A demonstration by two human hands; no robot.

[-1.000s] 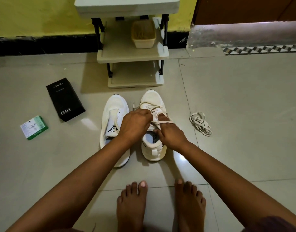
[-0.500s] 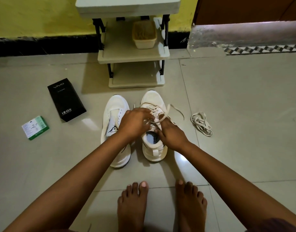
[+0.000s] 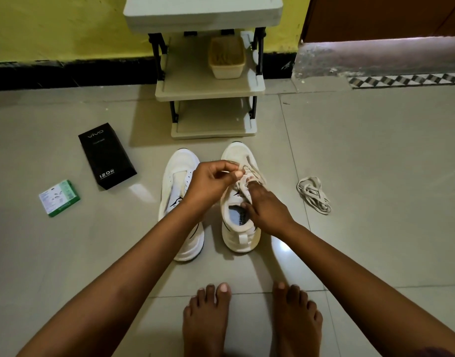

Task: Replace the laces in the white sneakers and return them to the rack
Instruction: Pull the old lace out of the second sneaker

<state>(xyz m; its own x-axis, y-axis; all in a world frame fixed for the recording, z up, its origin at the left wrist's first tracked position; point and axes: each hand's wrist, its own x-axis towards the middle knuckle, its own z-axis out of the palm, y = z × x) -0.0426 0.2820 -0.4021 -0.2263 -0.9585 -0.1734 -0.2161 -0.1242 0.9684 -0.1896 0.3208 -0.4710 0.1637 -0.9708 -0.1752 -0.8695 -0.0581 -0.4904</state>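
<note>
So we see two white sneakers on the tile floor: right sneaker half laced, left sneaker unlaced. Our left hand pinches the lace up; right hand grips the sneaker's tongue area. Rack just beyond the toes, with a tub on its shelf. Loose lace bundle right, black box and green box left, well apart.

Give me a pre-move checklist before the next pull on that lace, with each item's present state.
1. Left hand pinches the lace: ok.
2. Right hand steadies the right sneaker: ok.
3. Lace fully through all eyelets: cannot tell, hands cover them.
4. Left sneaker laced: not ok, no lace visible.
5. Spare lace lies on the floor beside the sneakers: ok.
6. Rack shelves have room: ok.
</note>
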